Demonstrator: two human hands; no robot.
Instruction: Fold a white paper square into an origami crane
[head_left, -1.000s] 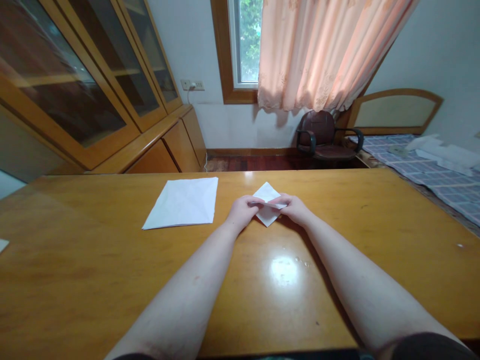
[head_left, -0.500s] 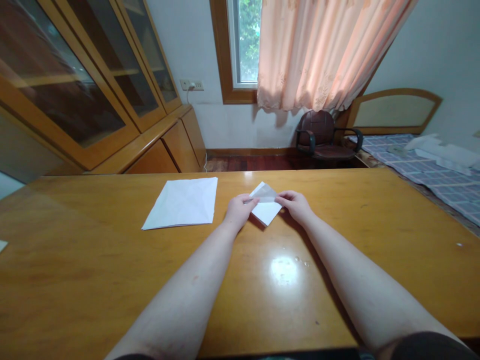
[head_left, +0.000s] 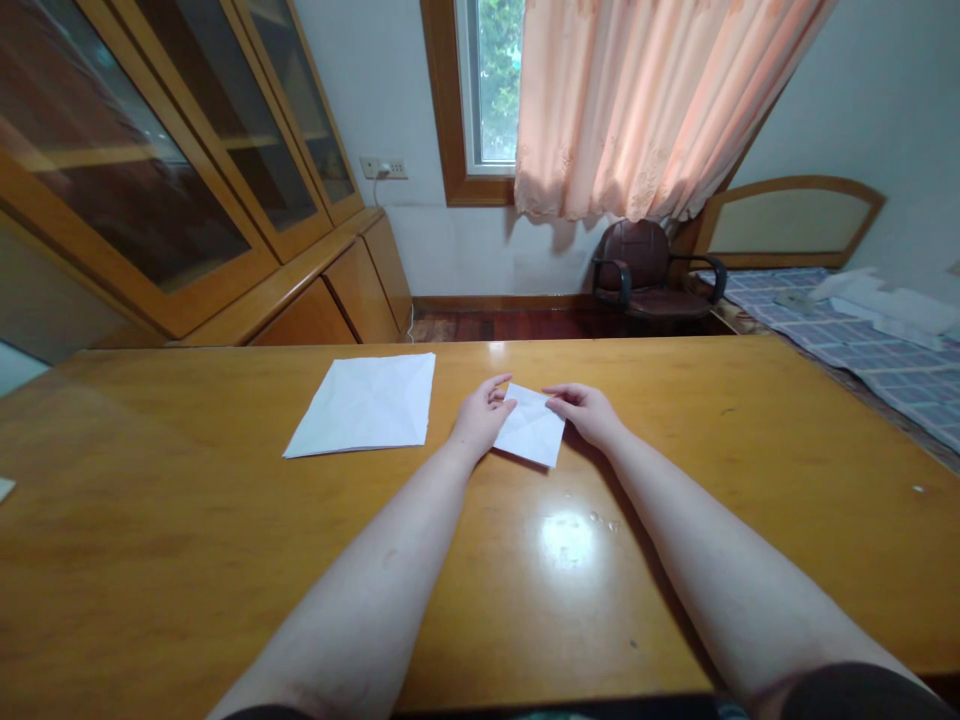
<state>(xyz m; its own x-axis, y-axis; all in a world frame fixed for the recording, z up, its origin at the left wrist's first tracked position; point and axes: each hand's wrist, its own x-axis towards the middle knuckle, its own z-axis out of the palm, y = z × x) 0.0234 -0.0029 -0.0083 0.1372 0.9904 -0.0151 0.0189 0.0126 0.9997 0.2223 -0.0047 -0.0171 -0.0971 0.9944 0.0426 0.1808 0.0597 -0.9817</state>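
A small folded white paper (head_left: 531, 428), squarish with faint creases, is held between my two hands just above or on the wooden table. My left hand (head_left: 480, 418) is at its left edge, thumb on top of the paper and fingers curved behind its upper left corner. At the upper right corner, my right hand (head_left: 587, 412) grips the paper between thumb and fingers. To the left of my left hand lies a larger stack of white paper sheets (head_left: 367, 405), with crease lines showing on the top sheet.
The wooden table (head_left: 225, 560) spans the view. A small white scrap (head_left: 918, 489) lies near its right side, and a pale corner of something (head_left: 6, 488) shows at the left edge. Beyond stand glass-door cabinets (head_left: 315, 250), a brown chair (head_left: 645, 270) and a bed (head_left: 855, 320).
The folded paper has turned from a diamond pose with a raised flap to a flatter square, slightly nearer me. My left fingers have spread a little; both arms stay nearly in place.
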